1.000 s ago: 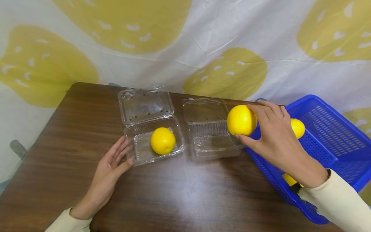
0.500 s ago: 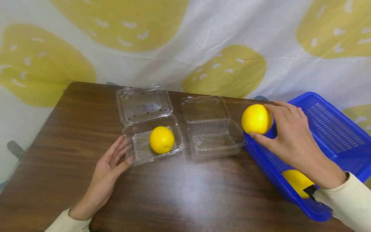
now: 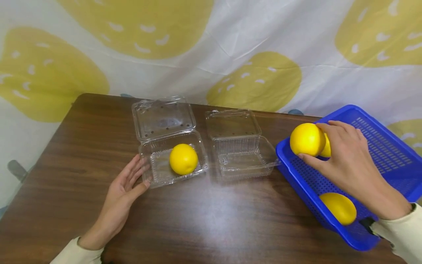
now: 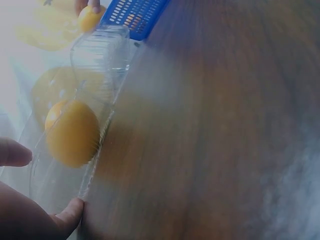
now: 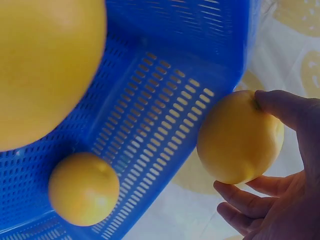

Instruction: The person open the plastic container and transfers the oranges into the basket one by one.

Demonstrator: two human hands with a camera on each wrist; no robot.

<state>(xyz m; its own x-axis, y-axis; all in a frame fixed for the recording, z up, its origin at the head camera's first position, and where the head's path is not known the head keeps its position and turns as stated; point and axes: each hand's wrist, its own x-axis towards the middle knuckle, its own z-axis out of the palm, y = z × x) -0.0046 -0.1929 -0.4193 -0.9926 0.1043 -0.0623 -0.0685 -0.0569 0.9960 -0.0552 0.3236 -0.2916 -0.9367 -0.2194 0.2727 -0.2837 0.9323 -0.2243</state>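
Observation:
My right hand [image 3: 349,161] pinches a round yellow orange [image 3: 306,139] between thumb and fingers, over the left part of the blue basket [image 3: 298,178]. Another orange [image 3: 326,146] shows partly behind it, and a third orange [image 3: 339,208] lies in the basket's near end. In the right wrist view the held orange [image 5: 240,137] overlaps the basket's rim. My left hand [image 3: 120,194] rests at the left side of an open clear plastic clamshell box [image 3: 158,179], fingers extended and thumb at its near corner. One orange [image 3: 183,159] sits inside that box.
A second clear clamshell box [image 3: 244,161], lid folded back and nothing inside, stands between the first box and the basket. All rest on a brown wooden table [image 3: 197,227]. A fruit-patterned cloth [image 3: 184,77] hangs behind the table's far edge.
My right hand has carried the orange rightward from the second box's edge to above the basket. My left hand and the orange in the first box have stayed put.

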